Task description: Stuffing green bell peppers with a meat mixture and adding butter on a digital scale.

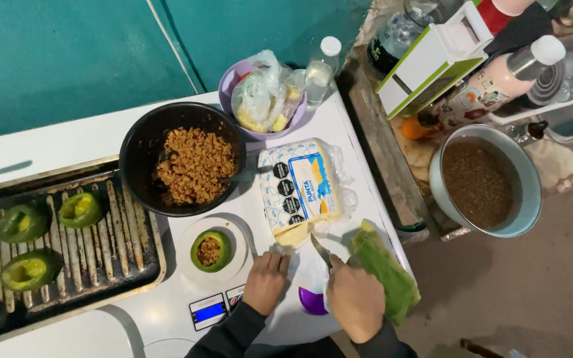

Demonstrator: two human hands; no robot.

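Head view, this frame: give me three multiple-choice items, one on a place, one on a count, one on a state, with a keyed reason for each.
1. Where is the filled green pepper?
A. on the white dish on the scale
B. in the black bowl
C. on the grill tray

2. How many green peppers lie on the grill tray?
A. one
B. three
C. five

3. What is the state of the right hand?
A. open and flat
B. closed on a knife
C. resting in the pot

Answers: 1 A, it sits on the dish above the scale's display. 2 B, three lie on the grill bars. 3 B, its fingers wrap the knife, blade toward the cheese block.
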